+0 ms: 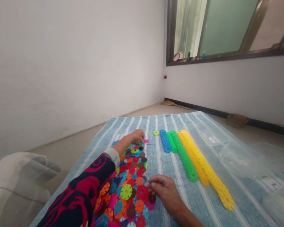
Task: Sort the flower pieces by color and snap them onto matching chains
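Cloth [159, 164]: blue, white stripes. Disc pile [132, 176]: mixed red, orange, brown, pink, purple, blue, lime. Disc rows, each single-coloured: blue row [165, 141], bright green row [172, 143], deeper green row [185, 157], amber row [201, 172], yellow row [208, 170]. Sleeve [78, 189]: navy, magenta swirls. Wall [85, 63]: white.

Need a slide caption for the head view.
Left hand at the far end of a mixed-colour disc pile, right hand at its edge, single-colour disc rows on striped cloth.

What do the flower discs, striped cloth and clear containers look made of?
Flower discs: probably plastic, fairly matte, with notched edges and even, bright colour. Striped cloth: fabric, perhaps cotton, matte, its blue softly mottled. Clear containers: likely smooth plastic; the cloth shows through.
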Action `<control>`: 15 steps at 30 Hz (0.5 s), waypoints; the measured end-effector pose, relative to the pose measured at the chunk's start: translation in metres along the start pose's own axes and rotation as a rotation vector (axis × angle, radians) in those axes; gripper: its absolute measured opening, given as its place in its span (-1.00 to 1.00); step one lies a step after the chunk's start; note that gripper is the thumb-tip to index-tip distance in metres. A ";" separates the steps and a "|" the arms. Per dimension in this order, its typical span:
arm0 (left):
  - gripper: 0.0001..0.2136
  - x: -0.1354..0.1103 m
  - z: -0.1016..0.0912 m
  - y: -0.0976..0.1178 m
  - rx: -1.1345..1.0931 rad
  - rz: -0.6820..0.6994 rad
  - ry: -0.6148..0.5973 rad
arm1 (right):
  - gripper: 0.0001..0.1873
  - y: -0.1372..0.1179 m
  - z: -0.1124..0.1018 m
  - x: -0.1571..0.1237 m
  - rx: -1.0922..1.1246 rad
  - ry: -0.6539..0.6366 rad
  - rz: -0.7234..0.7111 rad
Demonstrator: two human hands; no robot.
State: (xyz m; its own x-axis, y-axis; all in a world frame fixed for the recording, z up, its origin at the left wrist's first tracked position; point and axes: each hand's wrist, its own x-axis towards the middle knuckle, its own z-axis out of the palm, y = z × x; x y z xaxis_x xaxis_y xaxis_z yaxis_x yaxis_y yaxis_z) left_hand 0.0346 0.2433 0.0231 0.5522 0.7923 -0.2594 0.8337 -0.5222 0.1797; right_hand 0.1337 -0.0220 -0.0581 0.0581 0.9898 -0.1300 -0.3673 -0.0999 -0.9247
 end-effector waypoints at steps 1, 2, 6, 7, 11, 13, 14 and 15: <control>-0.91 -0.010 0.001 -0.004 -0.015 -0.007 -0.022 | -0.78 0.000 0.000 0.000 -0.008 -0.001 -0.003; -0.92 -0.020 0.002 -0.007 -0.028 -0.013 -0.037 | -0.78 0.000 -0.001 -0.001 -0.013 -0.005 -0.003; -0.93 -0.052 0.007 -0.019 -0.043 -0.048 -0.071 | -0.78 0.002 -0.002 -0.001 0.007 -0.017 0.005; -0.90 -0.058 0.008 -0.020 -0.035 -0.056 -0.067 | -0.77 0.002 -0.002 -0.001 0.013 -0.019 0.006; -0.76 -0.069 0.015 -0.020 0.041 -0.074 0.024 | -0.76 0.002 -0.001 -0.001 -0.001 -0.013 -0.002; -0.70 -0.070 0.019 -0.017 0.071 -0.105 0.078 | -0.75 0.001 -0.001 -0.001 -0.010 -0.011 -0.006; -0.69 -0.071 0.021 -0.015 0.070 -0.132 0.093 | -0.75 0.000 -0.001 -0.001 -0.012 -0.012 -0.007; -0.69 -0.070 0.022 -0.013 0.053 -0.163 0.095 | -0.75 0.000 -0.001 -0.001 -0.012 -0.014 -0.008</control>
State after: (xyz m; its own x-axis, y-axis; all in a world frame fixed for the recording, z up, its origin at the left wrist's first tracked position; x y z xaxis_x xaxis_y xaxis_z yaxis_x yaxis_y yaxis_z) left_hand -0.0148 0.1872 0.0180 0.4091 0.8925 -0.1900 0.9125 -0.3987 0.0917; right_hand 0.1343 -0.0229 -0.0578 0.0481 0.9919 -0.1179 -0.3557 -0.0933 -0.9299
